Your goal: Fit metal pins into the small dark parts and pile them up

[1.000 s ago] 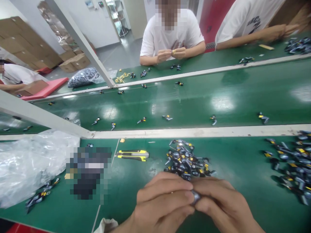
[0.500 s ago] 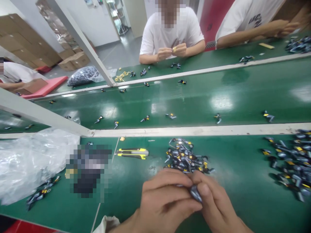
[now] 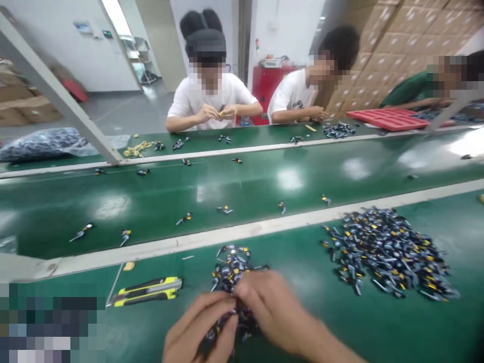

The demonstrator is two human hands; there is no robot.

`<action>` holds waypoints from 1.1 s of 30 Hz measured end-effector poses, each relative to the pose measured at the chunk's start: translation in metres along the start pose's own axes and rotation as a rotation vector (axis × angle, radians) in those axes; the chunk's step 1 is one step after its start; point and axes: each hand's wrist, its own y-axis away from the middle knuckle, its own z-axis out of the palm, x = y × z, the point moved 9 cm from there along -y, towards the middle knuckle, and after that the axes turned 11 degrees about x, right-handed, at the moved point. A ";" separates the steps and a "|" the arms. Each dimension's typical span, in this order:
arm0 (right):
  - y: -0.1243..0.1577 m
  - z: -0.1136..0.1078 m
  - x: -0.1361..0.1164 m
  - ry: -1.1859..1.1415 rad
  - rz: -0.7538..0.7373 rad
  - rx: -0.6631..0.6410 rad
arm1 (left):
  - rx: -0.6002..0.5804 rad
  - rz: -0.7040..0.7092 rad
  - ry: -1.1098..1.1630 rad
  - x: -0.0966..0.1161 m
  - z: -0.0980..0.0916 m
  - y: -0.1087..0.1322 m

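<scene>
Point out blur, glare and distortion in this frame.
Head view: motion blur smears the left hand and right hand over the small pile of parts; light glare patches the conveyor belt; wide-angle distortion slants its rails; the large pile and utility knife look sharper.

Yellow utility knife (image 3: 145,291), large parts heap (image 3: 389,249), green conveyor belt (image 3: 264,186), red tray (image 3: 385,118)

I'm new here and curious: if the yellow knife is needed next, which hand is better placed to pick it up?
Probably the left hand. The knife lies on its side of the small pile of parts, while the right hand would have to cross over.
</scene>
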 end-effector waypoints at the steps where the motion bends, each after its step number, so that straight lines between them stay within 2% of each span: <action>1: -0.011 -0.019 0.020 0.182 0.041 0.015 | -0.073 -0.025 0.018 -0.007 0.006 0.001; 4: -0.044 -0.100 0.094 0.402 0.192 0.201 | -0.194 -0.066 0.022 -0.020 0.016 0.005; 7: -0.061 -0.174 0.173 0.603 0.375 0.362 | -0.259 -0.137 0.010 -0.029 0.023 0.002; 9: -0.063 -0.201 0.212 0.686 0.455 0.392 | -0.348 -0.201 -0.006 -0.033 0.032 -0.002; 12: -0.066 -0.208 0.245 0.736 0.492 0.355 | -0.526 -0.227 -0.056 -0.032 0.048 -0.006; 14: -0.071 -0.196 0.254 0.736 0.466 0.307 | -0.542 -0.251 -0.092 -0.033 0.049 -0.011; 17: -0.083 -0.159 0.251 0.712 0.380 0.240 | -0.427 -0.323 -0.137 -0.039 0.039 -0.025; 20: -0.093 -0.112 0.230 0.684 0.287 0.208 | -0.422 -0.344 -0.173 -0.047 0.038 -0.036; 22: -0.100 -0.082 0.209 0.671 0.240 0.215 | -0.448 -0.348 -0.234 -0.060 0.039 -0.043; 24: -0.111 -0.051 0.183 0.653 0.191 0.227 | -0.419 -0.374 -0.306 -0.084 0.034 -0.052; 29: -0.150 0.032 0.101 0.547 -0.015 0.158 | -0.247 -0.482 -0.506 -0.166 0.015 -0.082; 31: -0.162 0.061 0.074 0.498 -0.089 0.099 | -0.261 -0.479 -0.503 -0.189 0.020 -0.091; 33: -0.169 0.079 0.061 0.454 -0.128 0.042 | -0.303 -0.448 -0.455 -0.201 0.030 -0.097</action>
